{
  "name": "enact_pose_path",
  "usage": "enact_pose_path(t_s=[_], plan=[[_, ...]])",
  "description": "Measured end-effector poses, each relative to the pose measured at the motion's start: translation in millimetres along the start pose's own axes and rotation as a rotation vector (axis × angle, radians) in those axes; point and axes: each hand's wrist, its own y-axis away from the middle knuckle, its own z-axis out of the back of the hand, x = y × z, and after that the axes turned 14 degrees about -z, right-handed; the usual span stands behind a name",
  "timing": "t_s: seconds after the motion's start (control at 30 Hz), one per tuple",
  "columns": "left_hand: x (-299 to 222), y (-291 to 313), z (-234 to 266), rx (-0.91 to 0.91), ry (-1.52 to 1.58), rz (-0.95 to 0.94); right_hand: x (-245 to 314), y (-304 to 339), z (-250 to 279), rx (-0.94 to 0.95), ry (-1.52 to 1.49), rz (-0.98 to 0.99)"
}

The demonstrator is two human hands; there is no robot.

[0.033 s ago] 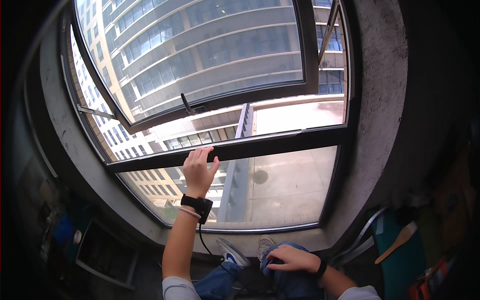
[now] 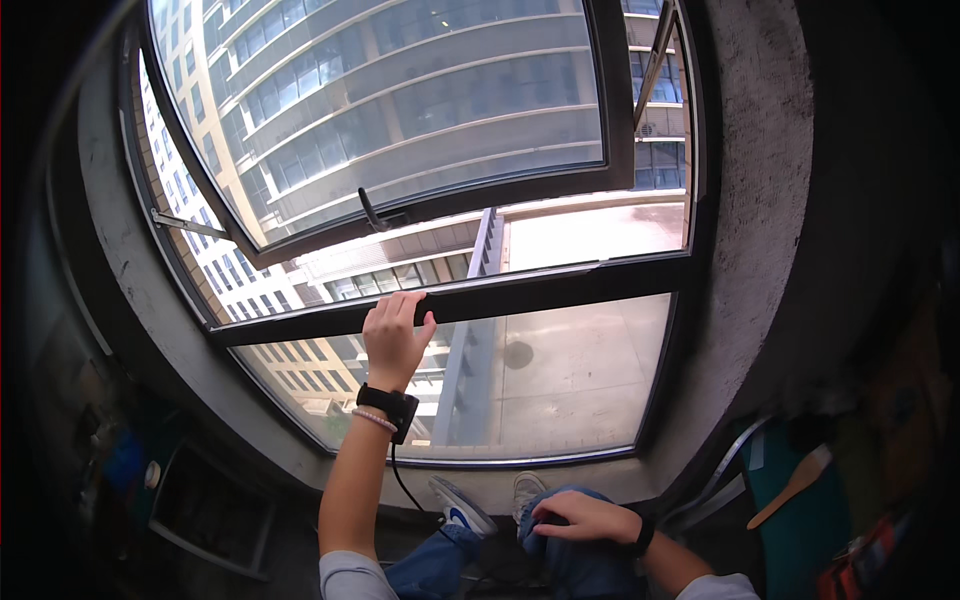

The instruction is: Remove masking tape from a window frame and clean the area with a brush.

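Observation:
My left hand (image 2: 394,338) is curled over the dark crossbar (image 2: 555,293) of the window frame, fingers on its top and thumb on the near side. Above it, the hinged sash (image 2: 619,110) is tilted outward, leaving a gap over the crossbar. A dark handle (image 2: 370,208) sticks up from the sash's bottom rail, apart from my hand. Low on the right, my right hand (image 2: 588,517) lies loosely over my jeans (image 2: 592,572) near the knee, its fingers extended and no object visible in it. A black device (image 2: 400,412) with a cable is strapped to my left wrist.
Metal stay arms (image 2: 190,226) brace the sash at both sides. Below the crossbar is a glass pane (image 2: 590,375), with my shoes (image 2: 464,508) close to its sill. A wooden paddle (image 2: 793,488) lies on a green surface at right. A dark framed object (image 2: 208,515) stands at lower left.

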Motion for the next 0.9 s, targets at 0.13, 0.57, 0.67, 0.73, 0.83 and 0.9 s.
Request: enact_pose_path(t_s=[0.13, 0.57, 0.67, 0.73, 0.83, 0.9], plan=[[12, -12, -12, 0.116, -0.077, -0.143, -3, 2, 11, 0.007, -0.357, -0.16], [8, -32, -25, 0.369, -0.226, -0.238, -6, 9, 1, -0.098, -0.331, -0.107], [2, -36, -25, 0.465, -0.242, -0.166, -1, 14, -1, -0.15, -0.187, -0.133], [3, -44, -26, 0.468, -0.212, -0.157, 5, 27, -12, -0.24, 0.006, -0.12], [3, -48, -27, 0.518, -0.229, -0.141, 11, 43, -32, -0.355, 0.236, -0.154], [5, -47, -25, 0.538, -0.234, -0.113, 19, 62, -38, -0.394, 0.206, -0.199]])
